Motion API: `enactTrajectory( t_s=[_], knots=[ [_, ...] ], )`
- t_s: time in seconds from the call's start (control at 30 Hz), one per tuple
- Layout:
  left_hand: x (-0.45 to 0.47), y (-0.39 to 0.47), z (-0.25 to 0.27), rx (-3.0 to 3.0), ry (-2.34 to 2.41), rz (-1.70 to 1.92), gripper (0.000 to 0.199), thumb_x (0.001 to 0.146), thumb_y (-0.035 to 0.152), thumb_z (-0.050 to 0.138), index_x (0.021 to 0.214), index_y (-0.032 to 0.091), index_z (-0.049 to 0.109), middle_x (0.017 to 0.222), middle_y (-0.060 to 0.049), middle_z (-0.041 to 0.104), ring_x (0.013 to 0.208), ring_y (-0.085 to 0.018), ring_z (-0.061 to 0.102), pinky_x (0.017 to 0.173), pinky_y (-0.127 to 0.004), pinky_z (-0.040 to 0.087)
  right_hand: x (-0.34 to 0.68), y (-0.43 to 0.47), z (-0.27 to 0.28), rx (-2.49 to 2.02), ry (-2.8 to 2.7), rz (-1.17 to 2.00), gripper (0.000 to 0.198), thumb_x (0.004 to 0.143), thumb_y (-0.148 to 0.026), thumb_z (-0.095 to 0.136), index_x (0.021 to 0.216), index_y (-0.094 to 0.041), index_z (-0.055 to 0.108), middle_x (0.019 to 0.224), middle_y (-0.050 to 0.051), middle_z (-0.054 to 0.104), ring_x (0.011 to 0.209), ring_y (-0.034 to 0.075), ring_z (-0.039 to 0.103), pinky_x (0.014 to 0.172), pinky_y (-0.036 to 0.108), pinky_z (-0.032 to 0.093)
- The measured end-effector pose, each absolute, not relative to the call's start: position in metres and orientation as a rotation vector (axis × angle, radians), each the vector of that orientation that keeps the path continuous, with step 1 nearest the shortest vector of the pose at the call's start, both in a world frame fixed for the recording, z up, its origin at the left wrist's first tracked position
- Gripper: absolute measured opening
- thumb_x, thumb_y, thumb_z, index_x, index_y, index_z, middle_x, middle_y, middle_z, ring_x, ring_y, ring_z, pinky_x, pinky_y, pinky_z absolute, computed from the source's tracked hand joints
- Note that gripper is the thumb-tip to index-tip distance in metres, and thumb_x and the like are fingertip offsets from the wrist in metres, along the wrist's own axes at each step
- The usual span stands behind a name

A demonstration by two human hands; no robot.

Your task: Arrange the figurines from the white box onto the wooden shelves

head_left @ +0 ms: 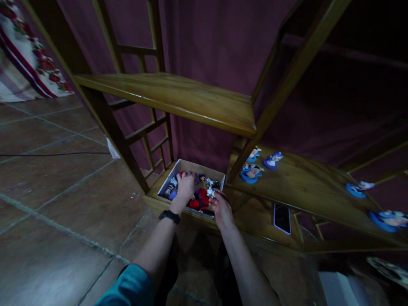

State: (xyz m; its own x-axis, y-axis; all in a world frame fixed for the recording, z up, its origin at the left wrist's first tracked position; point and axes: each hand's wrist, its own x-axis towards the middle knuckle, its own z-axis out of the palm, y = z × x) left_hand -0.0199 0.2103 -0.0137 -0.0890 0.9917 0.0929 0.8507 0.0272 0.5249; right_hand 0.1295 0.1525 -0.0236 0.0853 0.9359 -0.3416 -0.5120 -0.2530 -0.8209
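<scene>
A shallow cardboard box with white outer sides sits on the lowest shelf, holding several small figurines. My left hand, with a dark band at the wrist, reaches down into its left half. The fingers are curled among the figurines, and what they grip is hidden. At the box's right side, my right hand pinches a small white and blue figurine between thumb and fingers. Below that figurine lies a red and dark item inside the box.
A wooden shelf board spans above the box. On the right-hand shelf stand several figurines on round bases, among them a purple one and a blue one. A phone lies lower down. A slanting post divides the sections.
</scene>
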Motion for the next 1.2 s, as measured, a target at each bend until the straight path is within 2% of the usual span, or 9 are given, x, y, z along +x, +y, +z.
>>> enactTrajectory(
  t_s=[0.13,0.3,0.43,0.77,0.97,1.2],
  knots=[
    [-0.011,0.200,-0.005,1.119,1.636,1.082,0.016,0.076,0.016,0.054,0.091,0.014,0.056,0.082,-0.007,0.063,0.079,-0.018,0.059,0.076,-0.035,0.048,0.127,0.153,-0.017,-1.039,-0.571,1.482,0.032,0.063,-0.034,0.066,0.092,-0.019,0.062,0.075,0.002,0.066,0.059,0.012,0.058,0.055,0.025,0.048],
    [-0.002,0.173,0.000,0.593,1.168,1.244,0.014,0.068,0.006,0.061,0.080,0.013,0.057,0.073,-0.003,0.062,0.064,-0.010,0.060,0.070,-0.027,0.053,0.127,0.151,-0.004,-0.979,-0.679,1.419,0.034,0.064,-0.037,0.067,0.094,-0.023,0.060,0.075,-0.001,0.063,0.063,0.011,0.057,0.060,0.025,0.048],
    [0.000,0.165,0.005,0.566,1.077,1.212,0.016,0.066,0.003,0.063,0.079,0.012,0.061,0.072,-0.004,0.065,0.064,-0.010,0.062,0.068,-0.025,0.053,0.127,0.150,-0.006,-1.032,-0.721,1.358,0.038,0.064,-0.038,0.067,0.098,-0.023,0.060,0.075,-0.001,0.062,0.062,0.011,0.056,0.059,0.025,0.047],
    [0.000,0.169,0.006,0.646,1.110,1.152,0.020,0.060,0.010,0.072,0.079,0.011,0.066,0.069,-0.004,0.068,0.063,-0.011,0.062,0.067,-0.024,0.050,0.131,0.155,-0.013,-1.269,-0.972,1.152,0.037,0.072,-0.040,0.059,0.105,-0.024,0.059,0.073,-0.002,0.062,0.062,0.012,0.055,0.062,0.024,0.045],
    [-0.001,0.171,0.002,0.659,1.135,1.151,0.021,0.056,0.014,0.076,0.075,0.011,0.067,0.066,-0.004,0.068,0.062,-0.012,0.061,0.067,-0.025,0.049,0.135,0.158,-0.014,-1.265,-1.282,0.948,0.039,0.078,-0.039,0.049,0.112,-0.022,0.057,0.106,0.005,0.061,0.081,0.017,0.058,0.068,0.028,0.048],
    [-0.003,0.169,0.002,0.595,1.099,1.156,0.024,0.052,0.015,0.079,0.072,0.011,0.067,0.064,-0.003,0.067,0.060,-0.012,0.061,0.061,-0.023,0.049,0.140,0.160,-0.018,-1.272,-1.536,0.745,0.036,0.082,-0.034,0.046,0.115,-0.024,0.057,0.110,0.006,0.061,0.096,0.020,0.056,0.082,0.033,0.046]
  ],
)
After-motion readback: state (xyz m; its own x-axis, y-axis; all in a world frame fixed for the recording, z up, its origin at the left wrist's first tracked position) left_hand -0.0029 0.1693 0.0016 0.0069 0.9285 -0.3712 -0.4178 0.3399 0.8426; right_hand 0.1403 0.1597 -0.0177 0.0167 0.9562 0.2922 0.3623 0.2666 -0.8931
